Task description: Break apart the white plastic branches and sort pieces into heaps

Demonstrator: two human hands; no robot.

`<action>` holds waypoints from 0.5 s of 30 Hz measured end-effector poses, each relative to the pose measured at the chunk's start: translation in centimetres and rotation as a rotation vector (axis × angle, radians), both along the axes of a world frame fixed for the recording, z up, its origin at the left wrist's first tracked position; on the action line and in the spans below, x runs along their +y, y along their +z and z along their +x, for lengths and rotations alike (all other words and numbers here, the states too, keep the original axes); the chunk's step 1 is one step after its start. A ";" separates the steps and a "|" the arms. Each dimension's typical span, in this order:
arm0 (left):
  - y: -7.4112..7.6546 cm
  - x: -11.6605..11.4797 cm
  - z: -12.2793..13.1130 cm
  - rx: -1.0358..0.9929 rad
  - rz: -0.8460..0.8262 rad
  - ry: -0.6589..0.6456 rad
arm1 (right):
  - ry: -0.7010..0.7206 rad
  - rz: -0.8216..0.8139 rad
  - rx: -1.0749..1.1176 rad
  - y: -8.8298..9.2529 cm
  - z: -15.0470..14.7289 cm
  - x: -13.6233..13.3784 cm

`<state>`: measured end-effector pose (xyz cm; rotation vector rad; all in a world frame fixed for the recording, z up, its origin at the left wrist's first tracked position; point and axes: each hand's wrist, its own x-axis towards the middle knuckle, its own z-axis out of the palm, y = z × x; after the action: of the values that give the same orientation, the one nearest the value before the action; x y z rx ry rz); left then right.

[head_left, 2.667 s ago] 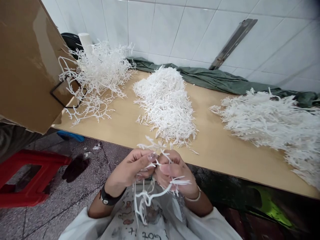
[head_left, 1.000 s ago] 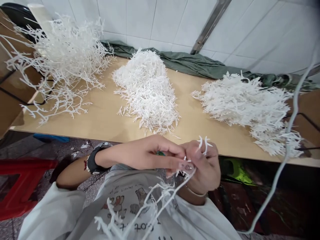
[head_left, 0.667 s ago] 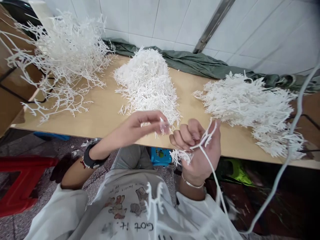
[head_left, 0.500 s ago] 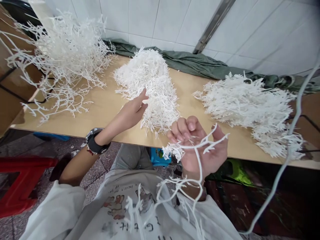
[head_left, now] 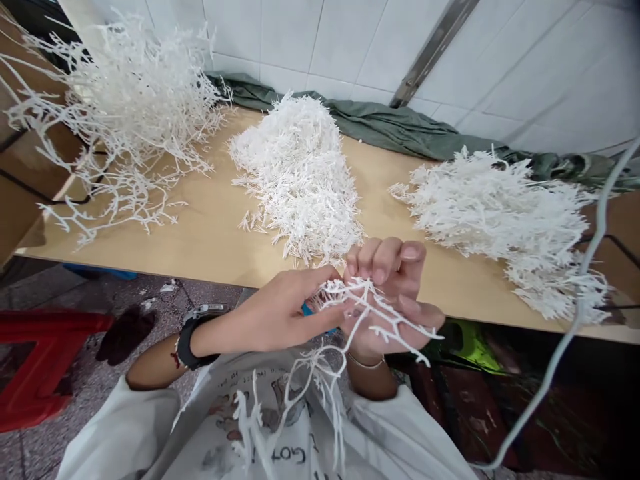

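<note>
My right hand [head_left: 395, 287] is curled around a white branched plastic twig [head_left: 350, 320] whose stems trail down over my lap. My left hand [head_left: 285, 310], with a black watch on the wrist, pinches at the twig's tips beside the right hand's fingers; whether it holds a small white piece I cannot make out. Both hands hover just in front of the wooden table's near edge [head_left: 210, 273]. Directly behind them lies a middle heap of short white plastic tips [head_left: 300, 173].
A tangle of long white branches [head_left: 125, 107] fills the table's left end beside cardboard [head_left: 20, 167]. Another white heap [head_left: 510, 213] lies at the right. Green cloth [head_left: 400, 127] runs along the tiled wall. A red stool [head_left: 35, 373] stands on the floor at left.
My left hand reached out to the middle heap of tips, then came back to the twig in my right hand. The right hand's fingers have closed more over the twig.
</note>
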<state>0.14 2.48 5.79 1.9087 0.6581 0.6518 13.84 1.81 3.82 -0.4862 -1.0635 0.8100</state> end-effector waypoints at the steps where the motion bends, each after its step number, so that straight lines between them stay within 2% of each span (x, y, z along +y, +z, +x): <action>1: -0.3 -0.1 -0.1 -0.036 -0.007 0.010 | -0.003 0.003 0.001 -0.2 -0.1 0.0; 5: -0.7 -0.2 -0.7 -0.183 -0.051 0.141 | -0.005 -0.033 -0.110 -0.8 0.4 0.2; 7: -0.5 -0.3 -1.3 -0.163 -0.049 0.185 | 0.069 -0.063 -0.295 -0.7 1.4 0.1; 11: -0.1 -0.6 -2.2 -0.065 0.000 0.166 | 0.247 -0.115 -0.802 0.4 3.2 -0.3; 13: 0.0 -0.6 -2.6 -0.020 0.011 0.193 | 0.266 -0.136 -0.916 1.0 3.5 -0.4; 15: 0.1 -0.5 -3.0 -0.011 -0.055 0.189 | 0.322 -0.170 -0.930 1.4 3.6 -0.5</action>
<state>-2.84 1.96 5.88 1.8052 0.8476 0.7547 17.40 1.28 5.26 -0.8928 -1.9748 0.9830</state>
